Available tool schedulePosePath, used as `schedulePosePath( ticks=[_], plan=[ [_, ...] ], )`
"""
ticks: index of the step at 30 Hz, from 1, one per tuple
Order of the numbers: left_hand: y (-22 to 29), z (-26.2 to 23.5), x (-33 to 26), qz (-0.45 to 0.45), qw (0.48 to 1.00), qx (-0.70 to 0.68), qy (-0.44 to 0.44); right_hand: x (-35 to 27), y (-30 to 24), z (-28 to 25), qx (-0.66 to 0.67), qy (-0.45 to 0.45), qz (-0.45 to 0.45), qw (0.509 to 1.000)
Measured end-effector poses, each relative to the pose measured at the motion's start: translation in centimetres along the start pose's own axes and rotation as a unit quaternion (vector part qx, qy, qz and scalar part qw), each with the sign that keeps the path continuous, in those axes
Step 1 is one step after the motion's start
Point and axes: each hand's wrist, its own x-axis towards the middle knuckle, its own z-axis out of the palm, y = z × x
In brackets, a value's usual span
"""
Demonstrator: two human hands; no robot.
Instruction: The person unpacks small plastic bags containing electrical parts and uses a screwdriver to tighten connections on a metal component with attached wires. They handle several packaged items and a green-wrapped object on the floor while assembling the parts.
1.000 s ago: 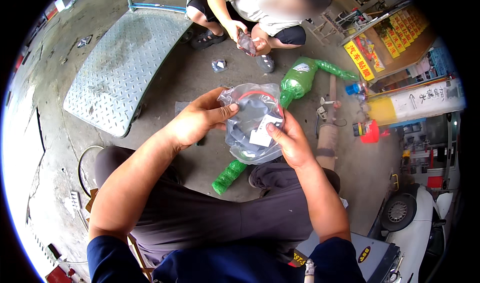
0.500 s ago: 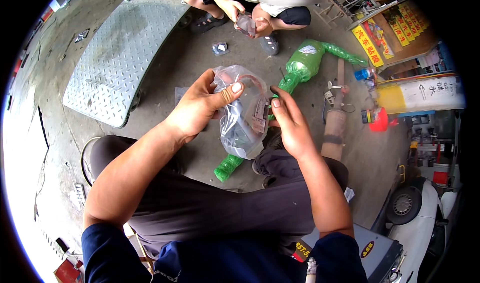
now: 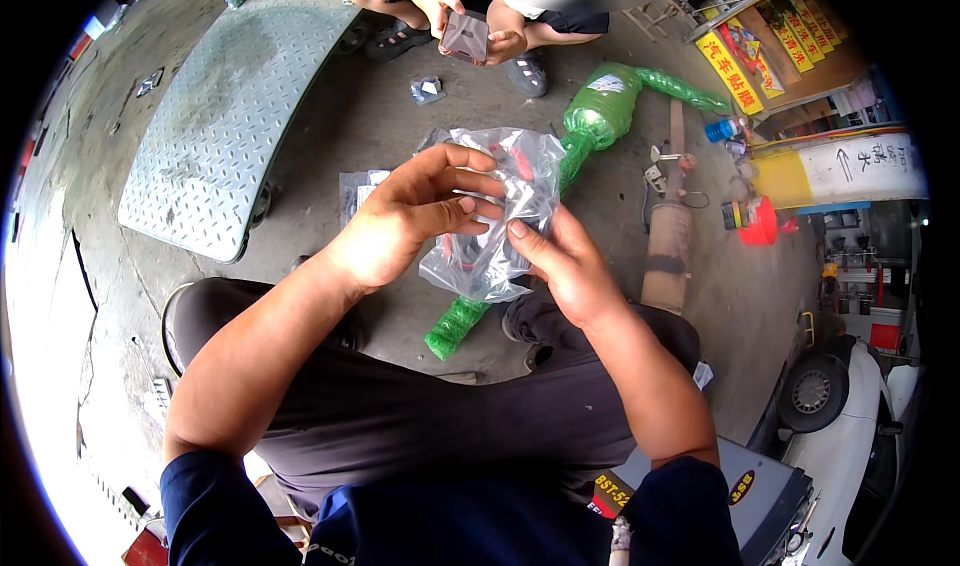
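A clear plastic bag (image 3: 537,176) with something red and dark inside is up in front of me, above my knees. My right hand (image 3: 572,271) grips its right side, the thumb pressed on the plastic and the other fingers behind. Over the left part of the bag is my left hand (image 3: 415,211), its fingers apart and slightly bent, not closed on the plastic. What exactly the bag contains is blurred by creases and glare. Beyond and below it lies a long part wrapped in green bubble wrap (image 3: 606,106), partly hidden by the bag and my hand.
A person crouches ahead, holding a phone-like device (image 3: 466,36). At left stands a diamond-plate metal platform (image 3: 215,126). A rusty exhaust pipe (image 3: 668,251) lies to the right, near a red container (image 3: 758,221). Small packets (image 3: 427,90) lie on the floor; a grey case (image 3: 755,516) sits beside me.
My left hand has loosened from the bag and its fingers have spread. The bag has turned and shifted in my right hand's grip. The crouching person's device has tilted and moved left.
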Motion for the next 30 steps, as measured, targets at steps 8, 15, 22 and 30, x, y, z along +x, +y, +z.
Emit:
schedulePosePath(
  ticks=[8, 15, 22, 30],
  plan=[
    [0.0, -1.5, 0.5, 0.097, 0.903, 0.34, 0.245, -0.7, -1.1, 0.0, 0.106, 0.037, -0.024, 0.993],
    [1.1, -0.3, -0.3, -0.09, 0.986, 0.045, 0.132, -0.4, -1.3, -0.6, 0.213, 0.009, 0.02, 0.977],
    [0.4, -0.7, -0.4, -0.045, 0.98, 0.124, 0.152, 0.3, 0.3, -1.3, 0.086, 0.09, -0.009, 0.992],
    [0.0, -1.2, -0.5, -0.018, 0.987, 0.11, 0.113, 0.3, -0.4, 0.0, 0.097, 0.108, -0.005, 0.989]
  ],
)
